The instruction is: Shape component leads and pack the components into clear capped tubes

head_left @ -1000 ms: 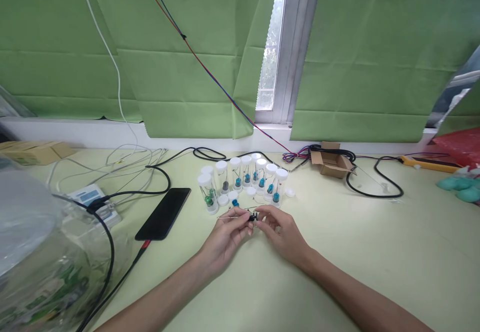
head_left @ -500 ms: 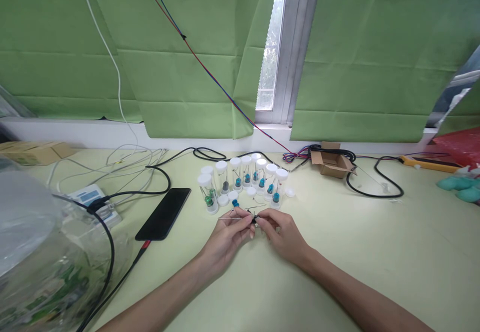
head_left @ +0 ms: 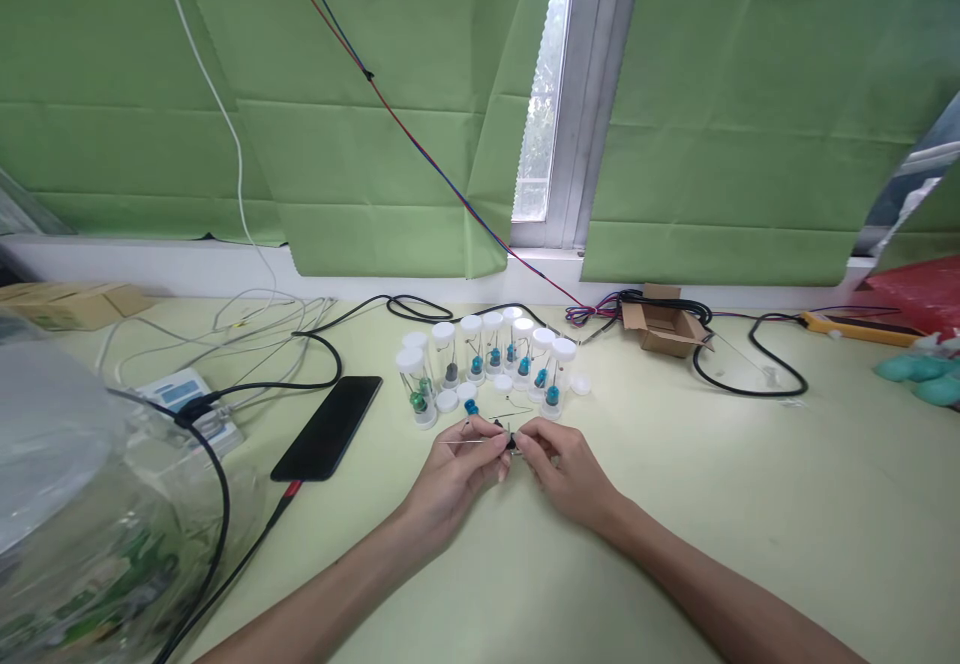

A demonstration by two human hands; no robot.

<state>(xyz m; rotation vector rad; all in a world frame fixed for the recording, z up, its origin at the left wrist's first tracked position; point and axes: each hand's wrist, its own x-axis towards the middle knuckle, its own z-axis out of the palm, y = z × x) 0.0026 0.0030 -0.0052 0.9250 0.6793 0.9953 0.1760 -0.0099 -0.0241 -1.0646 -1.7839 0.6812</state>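
Fingertips together, my left hand (head_left: 465,459) and my right hand (head_left: 559,459) meet over the tabletop around a small black part (head_left: 511,441) with thin metal pins or wires. Both hands pinch it from either side; its exact kind is too small to tell. A thin metal wire (head_left: 459,441) sticks out leftward from my left fingers. Just beyond the fingers lie a blue knob-like piece (head_left: 471,407) and a thin bent wire (head_left: 517,412). Behind them stands a curved group of clear tubes (head_left: 523,369) with white caps, holding blue, green or grey pieces with wires.
Loose white caps (head_left: 447,401) lie among the tubes. To the left are a black phone (head_left: 327,429), a white box with cables (head_left: 180,394) and a clear plastic bag (head_left: 112,544). An open cardboard box (head_left: 666,329) and a yellow tool (head_left: 862,327) sit back right.
Almost nothing differs. The black part and the thin wire have shifted very slightly between my fingertips; both hands keep their pinch.
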